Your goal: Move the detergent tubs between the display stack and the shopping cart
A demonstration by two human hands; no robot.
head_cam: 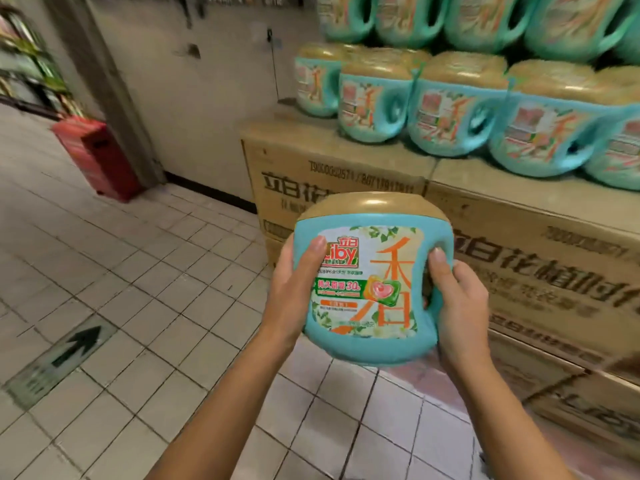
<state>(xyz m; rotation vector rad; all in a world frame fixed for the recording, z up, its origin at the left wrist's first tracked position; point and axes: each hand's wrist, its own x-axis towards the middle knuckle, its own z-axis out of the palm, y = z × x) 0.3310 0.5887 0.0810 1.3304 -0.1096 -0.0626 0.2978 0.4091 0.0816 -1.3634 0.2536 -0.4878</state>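
Observation:
A teal detergent tub (372, 282) with a gold lid and a flowered label is held upright in front of me, above the tiled floor. My left hand (294, 292) grips its left side, thumb across the label. My right hand (457, 299) grips the handle on its right side. The display stack (460, 109) of several matching tubs stands in two tiers at the upper right, on cardboard cartons. No shopping cart is in view.
Printed cardboard cartons (519, 258) form the base of the display along the right. A red box (97, 154) stands on the floor by a wall corner at the left. Shelves (27, 64) run along the far left. White floor tiles carry an arrow marker (69, 351).

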